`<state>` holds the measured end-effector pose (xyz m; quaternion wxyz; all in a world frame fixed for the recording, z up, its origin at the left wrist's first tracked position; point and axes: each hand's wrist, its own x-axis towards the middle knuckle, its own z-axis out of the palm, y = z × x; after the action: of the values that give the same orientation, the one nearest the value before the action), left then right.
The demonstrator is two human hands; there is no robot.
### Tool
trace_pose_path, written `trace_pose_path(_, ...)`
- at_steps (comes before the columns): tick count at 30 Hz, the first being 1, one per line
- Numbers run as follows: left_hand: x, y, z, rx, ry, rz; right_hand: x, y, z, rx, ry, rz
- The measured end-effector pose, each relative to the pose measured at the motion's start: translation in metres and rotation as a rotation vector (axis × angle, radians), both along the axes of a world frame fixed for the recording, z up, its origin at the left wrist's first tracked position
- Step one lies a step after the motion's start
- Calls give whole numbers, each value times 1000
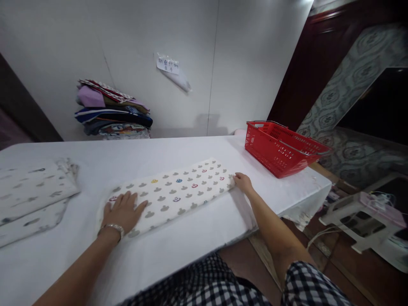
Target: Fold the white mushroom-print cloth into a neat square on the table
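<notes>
Apparently smoothing — left hand [123, 211] spread wide on patterned cloth [185, 188], right hand [244, 183] pinching its end (next move likely needs even tension).

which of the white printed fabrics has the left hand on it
The long, flat mushroom-print cloth, under the left hand; the other printed fabric lies farther left, untouched by either hand.

Dim light, glare high on wall [197, 42], stretched edges
</notes>
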<state>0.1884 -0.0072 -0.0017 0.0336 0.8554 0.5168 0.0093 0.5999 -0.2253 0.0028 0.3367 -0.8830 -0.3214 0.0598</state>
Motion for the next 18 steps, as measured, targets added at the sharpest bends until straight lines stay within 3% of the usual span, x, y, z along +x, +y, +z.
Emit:
trace_pose_path(13,-1,-4,-5,-10,-11,18,25,-2,-23,-26,64,-2)
trace_pose_path(18,0,-6,1,-25,-50,18,25,-3,-17,-235,-10,32)
